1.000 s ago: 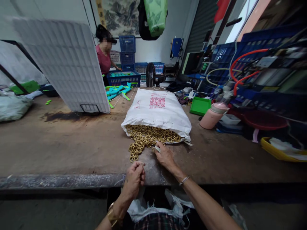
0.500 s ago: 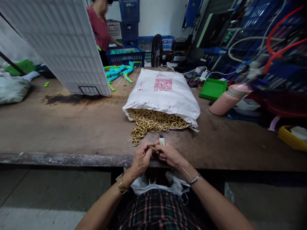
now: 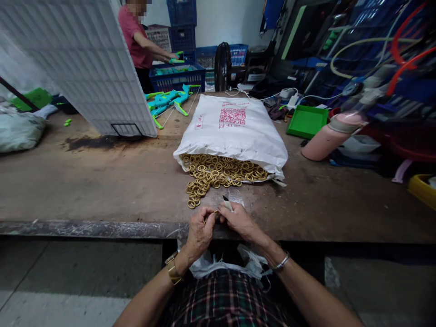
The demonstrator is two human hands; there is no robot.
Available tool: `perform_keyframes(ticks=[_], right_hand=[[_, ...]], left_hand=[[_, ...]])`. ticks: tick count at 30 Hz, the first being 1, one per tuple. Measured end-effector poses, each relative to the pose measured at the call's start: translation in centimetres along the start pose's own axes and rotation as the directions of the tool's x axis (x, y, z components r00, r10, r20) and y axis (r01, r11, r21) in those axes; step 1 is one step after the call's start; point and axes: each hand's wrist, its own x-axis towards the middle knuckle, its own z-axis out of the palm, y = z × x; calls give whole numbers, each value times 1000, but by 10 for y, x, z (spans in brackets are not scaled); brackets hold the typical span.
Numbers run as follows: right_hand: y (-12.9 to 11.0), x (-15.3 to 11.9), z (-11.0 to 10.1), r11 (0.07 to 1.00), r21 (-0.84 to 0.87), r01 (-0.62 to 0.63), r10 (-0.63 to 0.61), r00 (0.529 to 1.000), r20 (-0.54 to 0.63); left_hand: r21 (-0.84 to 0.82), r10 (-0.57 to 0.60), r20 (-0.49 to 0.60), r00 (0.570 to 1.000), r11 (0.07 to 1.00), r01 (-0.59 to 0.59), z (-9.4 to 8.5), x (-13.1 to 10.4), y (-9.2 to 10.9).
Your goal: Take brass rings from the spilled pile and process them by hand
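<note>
My left hand (image 3: 200,230) is closed in a pinch on a gold-coloured ring (image 3: 216,212) above the table's front edge. More of what it holds is hidden by the fingers. Close beside it, my right hand (image 3: 241,221) grips a small knife (image 3: 227,205) with a pale handle and a short dark blade pointing up and left. Its fingertips are near the ring; contact is too small to tell. Beyond both hands lies a white sack (image 3: 231,136) with red print, its mouth toward me. Gold rings (image 3: 200,181) spill out of it onto the table (image 3: 102,190).
A white ribbed panel (image 3: 102,68) leans at the left. Turquoise and green toy bows (image 3: 168,101) lie behind it. A green tray (image 3: 307,121) and a pink bottle (image 3: 332,138) are at the right. Someone (image 3: 136,43) stands at a blue crate (image 3: 177,81).
The knife now leans further left, and my right fingers cover more of the ring. The person behind has both arms over the crate, holding a turquoise and green piece. My view shifted slightly.
</note>
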Motion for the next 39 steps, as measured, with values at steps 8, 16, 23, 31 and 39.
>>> perform_keyframes(ticks=[8, 16, 23, 31, 39], right_hand=[[-1, 4, 6, 986, -140, 85, -93, 994, -51], [-5, 0, 0, 963, -231, 138, -155, 986, -56], [8, -11, -1, 629, -745, 220, -274, 960, 52], [6, -13, 4, 436, -882, 177, -191, 976, 101], [2, 21, -13, 414, -908, 64, -271, 961, -55]], left_hand=[[-259, -349, 257, 901, 874, 412, -3, 2, 5], [-417, -389, 312, 867, 763, 493, -5, -1, 6], [-392, -369, 235, 899, 811, 435, -2, -3, 6], [-304, -325, 157, 933, 883, 359, -1, -7, 4], [-476, -363, 343, 867, 728, 493, -1, -18, 17]])
